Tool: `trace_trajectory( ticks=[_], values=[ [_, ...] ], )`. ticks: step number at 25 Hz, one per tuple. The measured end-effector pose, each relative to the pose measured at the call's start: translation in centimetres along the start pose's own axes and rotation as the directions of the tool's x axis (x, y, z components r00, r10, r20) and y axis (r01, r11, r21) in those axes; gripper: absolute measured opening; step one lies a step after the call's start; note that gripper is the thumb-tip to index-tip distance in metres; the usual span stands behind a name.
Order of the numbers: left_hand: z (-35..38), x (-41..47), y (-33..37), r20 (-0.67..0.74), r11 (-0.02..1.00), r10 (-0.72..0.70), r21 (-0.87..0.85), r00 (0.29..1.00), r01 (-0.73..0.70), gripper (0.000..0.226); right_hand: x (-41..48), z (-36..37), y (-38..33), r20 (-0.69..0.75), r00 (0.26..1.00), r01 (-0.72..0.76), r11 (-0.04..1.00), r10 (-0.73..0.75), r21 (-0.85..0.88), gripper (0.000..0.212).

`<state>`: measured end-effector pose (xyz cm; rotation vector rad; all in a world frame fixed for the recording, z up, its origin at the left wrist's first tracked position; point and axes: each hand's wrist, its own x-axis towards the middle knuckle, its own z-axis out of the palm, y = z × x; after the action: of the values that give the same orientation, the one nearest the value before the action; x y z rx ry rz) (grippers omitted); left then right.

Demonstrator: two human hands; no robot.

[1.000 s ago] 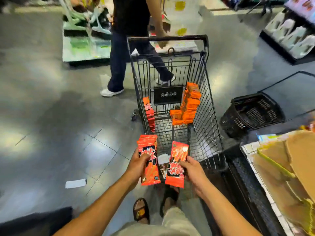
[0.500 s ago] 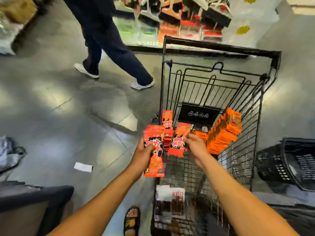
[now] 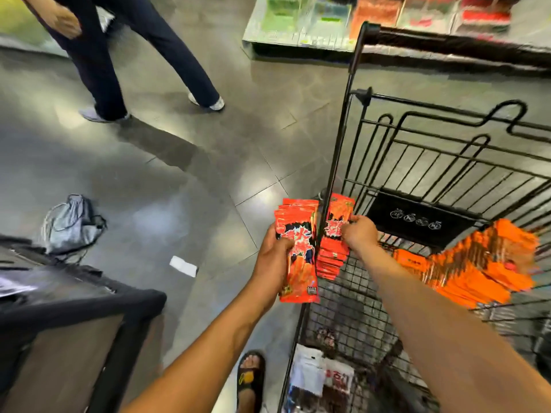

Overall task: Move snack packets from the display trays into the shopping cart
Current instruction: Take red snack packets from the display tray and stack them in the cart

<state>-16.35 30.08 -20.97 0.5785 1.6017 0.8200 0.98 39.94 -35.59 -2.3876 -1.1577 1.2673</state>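
My left hand (image 3: 272,257) grips a stack of red snack packets (image 3: 298,248) just outside the left wall of the black wire shopping cart (image 3: 343,138). My right hand (image 3: 359,234) reaches inside the cart and holds one red packet (image 3: 338,216) upright against a row of red packets (image 3: 331,257) leaning on the cart's left wall. A long pile of orange packets (image 3: 477,263) lies along the cart's right side. Small bags (image 3: 319,374) rest at the cart's near end.
A person in dark trousers (image 3: 125,49) walks across the floor at upper left. A grey bag (image 3: 71,225) and a white paper slip (image 3: 183,265) lie on the floor. A dark stand (image 3: 74,308) is at lower left. Display shelves (image 3: 328,22) stand behind the cart.
The view swung left and closer to the cart. My right hand carried its packet forward into the cart to the row on the left wall. My left hand kept its stack outside.
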Motion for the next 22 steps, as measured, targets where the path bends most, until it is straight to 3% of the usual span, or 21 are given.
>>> trace_trajectory(
  ticks=[1, 3, 5, 7, 8, 11, 12, 14, 16, 19, 22],
  values=[
    [0.1, 0.2, 0.0, 0.009, 1.0, -0.001, 0.013, 1.0, 0.001, 0.033, -0.9, -0.6, 0.0, -0.004, 0.999, 0.042, 0.995, -0.043, -0.088, 0.032],
    [0.6, 0.2, 0.4, 0.01, 0.999, 0.013, 0.038, 1.0, -0.014, 0.031, -3.8, -2.2, -0.5, -0.06, 0.984, 0.169, 0.985, -0.171, -0.026, 0.036],
    [1.7, 0.4, 1.0, 0.006, 0.998, 0.047, 0.043, 0.999, -0.047, 0.026, -8.1, -4.0, -1.4, 0.007, 0.959, 0.264, 0.903, -0.283, 0.34, 0.03],
    [3.1, 0.6, 1.2, 0.017, 0.997, 0.081, 0.015, 0.997, -0.081, 0.02, -12.7, -4.7, -2.1, 0.198, 0.92, 0.172, 0.804, -0.337, 0.569, 0.02],
    [3.8, 0.8, 1.2, 0.034, 0.993, 0.114, 0.018, 0.993, -0.114, 0.019, -14.0, -4.6, -2.1, 0.228, 0.905, 0.177, 0.804, -0.36, 0.568, 0.017],
    [5.6, 1.1, 0.4, 0.097, 0.937, 0.288, 0.175, 0.953, -0.301, 0.034, -15.1, -4.9, -1.7, 0.117, 0.909, 0.27, 0.78, -0.399, 0.565, 0.022],
    [5.9, 1.3, 0.1, 0.109, 0.872, 0.374, 0.298, 0.921, -0.389, 0.042, -14.4, -5.2, -1.5, 0.091, 0.916, 0.271, 0.768, -0.391, 0.581, 0.022],
    [5.5, 2.2, -0.3, 0.141, 0.642, 0.507, 0.596, 0.85, -0.482, 0.054, -12.4, -5.5, -1.0, 0.068, 0.952, 0.196, 0.765, -0.298, 0.613, 0.026],
    [4.6, 3.2, -1.4, 0.201, 0.489, 0.491, 0.742, 0.848, -0.459, 0.057, -9.3, -4.8, 0.2, 0.072, 0.986, 0.089, 0.837, -0.151, 0.54, 0.037],
    [3.9, 4.2, -3.7, 0.256, 0.353, 0.415, 0.839, 0.873, -0.414, 0.058, -4.2, -2.8, 1.2, 0.061, 0.998, -0.009, 0.903, -0.019, 0.429, 0.054],
    [4.0, 4.3, -4.4, 0.238, 0.337, 0.428, 0.853, 0.872, -0.398, 0.058, -0.6, -0.3, 0.4, 0.036, 0.999, -0.034, 0.939, 0.023, 0.343, 0.057]
  ],
)
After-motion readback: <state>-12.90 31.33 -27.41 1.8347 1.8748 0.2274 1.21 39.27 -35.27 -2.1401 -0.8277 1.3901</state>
